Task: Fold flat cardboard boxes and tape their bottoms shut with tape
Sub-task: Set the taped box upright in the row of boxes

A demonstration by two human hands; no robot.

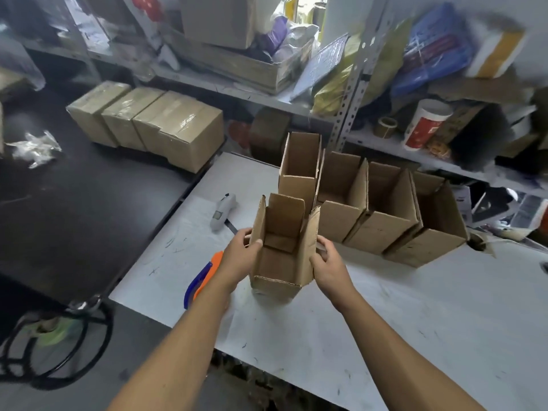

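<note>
An opened-up brown cardboard box [281, 262] stands upright on the grey table [385, 307], its top flaps raised and its inside showing. My left hand [240, 259] grips its left wall, thumb hooked over the edge. My right hand [329, 262] holds the right wall, fingers curled round the corner. Behind it a row of several erected open boxes [382, 215] runs to the right. An orange and blue tape dispenser [201, 277] lies on the table to the left, partly hidden by my left forearm.
A white utility knife [224, 212] lies on the table behind my left hand. Three taped closed boxes [154, 126] sit on the dark surface [74, 209] at left. Cluttered metal shelves [353, 93] stand behind the table. A tape roll [385, 126] sits on a shelf.
</note>
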